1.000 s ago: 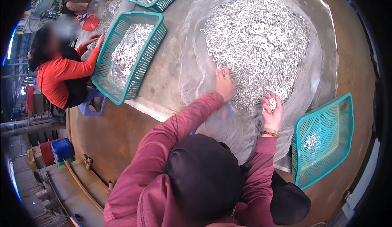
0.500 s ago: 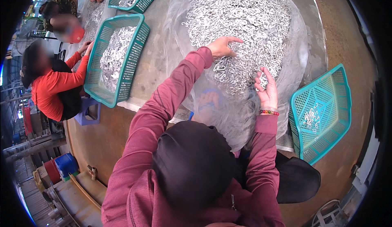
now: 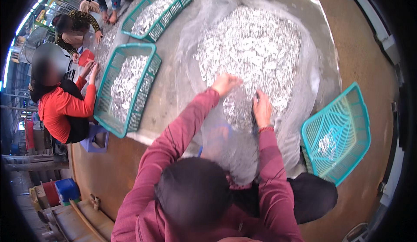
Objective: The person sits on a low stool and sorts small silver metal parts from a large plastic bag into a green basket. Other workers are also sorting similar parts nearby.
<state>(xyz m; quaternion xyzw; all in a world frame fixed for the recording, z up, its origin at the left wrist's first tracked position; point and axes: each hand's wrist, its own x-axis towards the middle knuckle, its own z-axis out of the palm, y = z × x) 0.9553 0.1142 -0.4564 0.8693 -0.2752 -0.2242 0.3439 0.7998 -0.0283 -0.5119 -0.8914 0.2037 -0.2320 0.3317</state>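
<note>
A purple stool (image 3: 94,139) is set on the brown floor (image 3: 108,172); left of the stool, a blue bin (image 3: 67,190) and bright strip light (image 3: 7,68) are seen.

loose pieces (image 3: 252,37) silvery white | netting (image 3: 238,155) cloudy white to my eye | baskets (image 3: 349,154) teal, lattice-patterned | sleeves (image 3: 182,116) maroon | head covering (image 3: 193,194) black | co-worker's top (image 3: 63,111) red-orange | bowl (image 3: 86,58) red | stool (image 3: 93,133) bluish purple | floor (image 3: 108,172) rusty brown
</note>
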